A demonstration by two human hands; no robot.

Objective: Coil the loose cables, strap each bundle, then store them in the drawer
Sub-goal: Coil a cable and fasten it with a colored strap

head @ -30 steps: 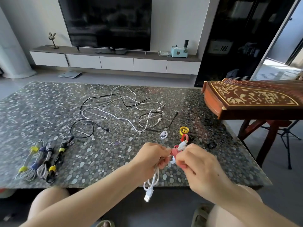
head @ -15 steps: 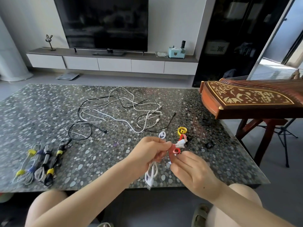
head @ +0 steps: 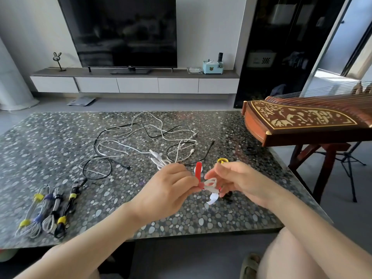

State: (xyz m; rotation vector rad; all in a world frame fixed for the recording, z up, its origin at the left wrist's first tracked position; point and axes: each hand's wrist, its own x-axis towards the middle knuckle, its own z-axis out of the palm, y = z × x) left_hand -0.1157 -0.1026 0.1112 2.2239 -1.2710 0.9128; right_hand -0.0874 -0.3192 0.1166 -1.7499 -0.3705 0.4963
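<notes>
My left hand [head: 171, 190] grips a coiled white cable [head: 160, 160] over the table's near middle, and its plug ends stick out past my knuckles. A red strap [head: 198, 171] stands upright from the bundle, held at its base by my left fingers. My right hand [head: 233, 179] pinches the bundle's white loop end [head: 210, 183], with a white strip [head: 212, 199] hanging below. A tangle of loose white and black cables [head: 145, 141] lies farther back. Several strapped bundles [head: 43, 214] lie at the near left.
The pebble-patterned table [head: 50, 150] also carries a yellow strap [head: 222, 160] and small black straps [head: 228, 197] near my right hand. A wooden zither [head: 302, 122] on a stand overhangs the table's right edge. A TV cabinet with white drawers [head: 136, 85] lines the far wall.
The bundle has turned from hanging down to lying sideways between my hands, plugs now pointing away. The red strap's free end now stands up, released by my right hand.
</notes>
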